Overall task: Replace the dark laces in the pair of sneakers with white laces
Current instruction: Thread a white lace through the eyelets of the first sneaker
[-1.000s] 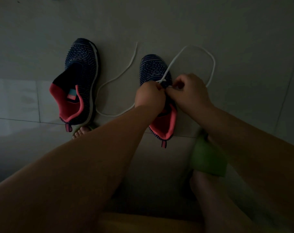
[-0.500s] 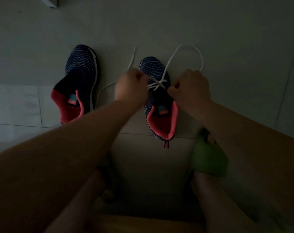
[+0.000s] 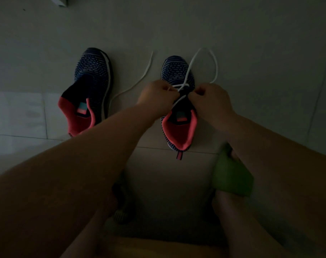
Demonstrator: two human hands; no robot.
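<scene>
While crouching over the right-hand sneaker [image 3: 178, 101] on the floor [image 3: 251, 53], pinching the white lace [image 3: 205, 58] at each side with left hand [image 3: 158, 95] and right hand [image 3: 210, 98], likely drawing it snug through the eyelets. Beyond the right hand, slack looping free. Left of the left hand, second sneaker [image 3: 91, 86] waiting unlaced.

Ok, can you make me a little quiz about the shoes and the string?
1. True or false: both hands pinch the white lace over the right-hand sneaker.
2. Which sneaker shows no lace: A the left-hand sneaker, B the right-hand one?
3. Fill in: the sneakers' inner lining is ____.

Key: 1 true, left hand and right hand both pinch it; 2 A; 3 pink-red.
</scene>
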